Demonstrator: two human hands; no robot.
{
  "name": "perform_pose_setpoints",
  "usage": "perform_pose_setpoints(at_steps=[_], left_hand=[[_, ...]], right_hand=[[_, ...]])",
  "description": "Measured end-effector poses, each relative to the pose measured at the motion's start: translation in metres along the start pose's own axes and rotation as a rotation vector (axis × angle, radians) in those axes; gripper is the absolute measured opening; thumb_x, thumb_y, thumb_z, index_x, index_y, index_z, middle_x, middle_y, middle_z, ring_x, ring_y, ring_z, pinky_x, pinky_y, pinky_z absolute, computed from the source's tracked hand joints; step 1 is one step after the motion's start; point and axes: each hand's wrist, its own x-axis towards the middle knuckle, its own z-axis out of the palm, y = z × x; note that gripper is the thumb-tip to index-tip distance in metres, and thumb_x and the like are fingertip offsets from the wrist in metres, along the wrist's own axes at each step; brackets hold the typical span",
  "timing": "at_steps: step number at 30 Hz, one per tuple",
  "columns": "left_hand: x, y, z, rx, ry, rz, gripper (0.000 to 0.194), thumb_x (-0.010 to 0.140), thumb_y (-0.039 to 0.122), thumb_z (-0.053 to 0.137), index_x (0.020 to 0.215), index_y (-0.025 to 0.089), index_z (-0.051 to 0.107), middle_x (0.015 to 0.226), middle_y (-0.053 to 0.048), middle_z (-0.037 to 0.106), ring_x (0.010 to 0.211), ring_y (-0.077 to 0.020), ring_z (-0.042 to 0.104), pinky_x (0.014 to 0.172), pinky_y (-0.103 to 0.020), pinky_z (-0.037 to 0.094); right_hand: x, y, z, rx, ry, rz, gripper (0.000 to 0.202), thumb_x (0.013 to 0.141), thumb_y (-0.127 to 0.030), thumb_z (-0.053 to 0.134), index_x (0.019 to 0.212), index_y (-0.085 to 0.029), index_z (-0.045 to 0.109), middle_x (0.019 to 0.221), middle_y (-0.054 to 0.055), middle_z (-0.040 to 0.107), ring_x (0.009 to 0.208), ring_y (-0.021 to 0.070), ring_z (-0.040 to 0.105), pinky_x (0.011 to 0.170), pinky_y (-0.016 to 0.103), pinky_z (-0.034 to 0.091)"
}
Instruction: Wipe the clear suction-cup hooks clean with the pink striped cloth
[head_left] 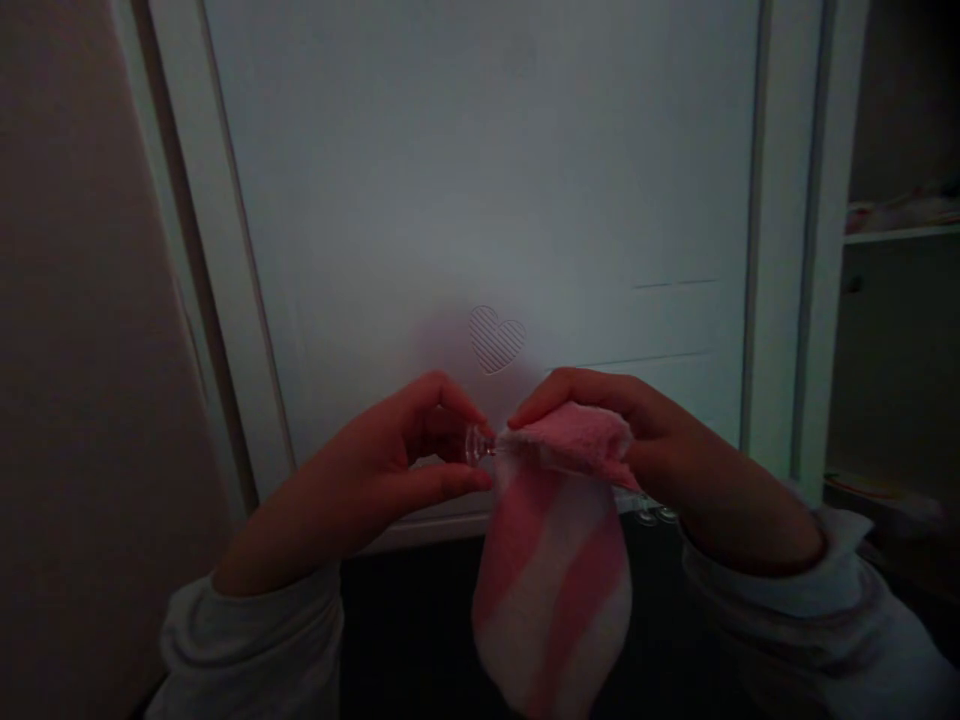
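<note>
Between the thumb and fingers of my left hand is a small clear piece, perhaps a clip end or glass foot, with its right side against the cloth. My right hand grips the upper part of a pink and white striped fluffy cloth, fingertips near the clear piece. The rest of the cloth hangs down below both hands. What the clear piece joins to inside the cloth is hidden.
Ahead stands a white panel with an engraved heart. Small clear round objects sit behind my right wrist, near a dark surface. A shelf with items is at the right.
</note>
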Motion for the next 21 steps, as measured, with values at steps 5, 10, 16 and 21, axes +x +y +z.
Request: perform_pose_setpoints(at_steps=[5, 10, 16, 21], left_hand=[[0.0, 0.001, 0.004, 0.225, 0.069, 0.062, 0.017, 0.074, 0.019, 0.072, 0.082, 0.02, 0.057, 0.078, 0.005, 0.06, 0.073, -0.0102, 0.057, 0.065, -0.021, 0.046], [0.0, 0.001, 0.002, 0.27, 0.103, 0.086, 0.016, 0.074, 0.021, 0.071, 0.084, 0.021, 0.058, 0.078, 0.004, 0.06, 0.074, -0.0119, 0.058, 0.067, -0.024, 0.046], [0.004, -0.002, -0.001, 0.457, 0.136, 0.085, 0.016, 0.076, 0.028, 0.069, 0.085, 0.022, 0.058, 0.078, 0.004, 0.061, 0.074, -0.0135, 0.059, 0.068, -0.025, 0.045], [0.005, 0.004, 0.009, 0.802, 0.257, 0.063, 0.012, 0.077, 0.027, 0.064, 0.084, 0.021, 0.057, 0.069, 0.004, 0.061, 0.061, -0.014, 0.056, 0.055, -0.024, 0.037]], right_hand=[[0.001, 0.003, -0.002, 0.014, -0.022, 0.017, 0.012, 0.071, -0.016, 0.062, 0.083, -0.018, 0.063, 0.076, -0.003, 0.061, 0.067, 0.011, 0.056, 0.057, 0.02, 0.044], [0.003, 0.005, -0.004, -0.134, -0.037, -0.029, 0.016, 0.074, -0.009, 0.059, 0.087, -0.017, 0.064, 0.082, -0.001, 0.064, 0.072, 0.012, 0.06, 0.06, 0.021, 0.046], [0.007, 0.01, -0.004, -0.229, -0.03, -0.069, 0.015, 0.077, -0.011, 0.059, 0.091, -0.015, 0.064, 0.086, 0.001, 0.068, 0.076, 0.013, 0.062, 0.063, 0.021, 0.047], [0.006, 0.014, -0.005, -0.249, 0.008, -0.078, 0.018, 0.078, -0.011, 0.059, 0.095, -0.016, 0.064, 0.089, 0.002, 0.068, 0.078, 0.0142, 0.062, 0.065, 0.023, 0.047]])
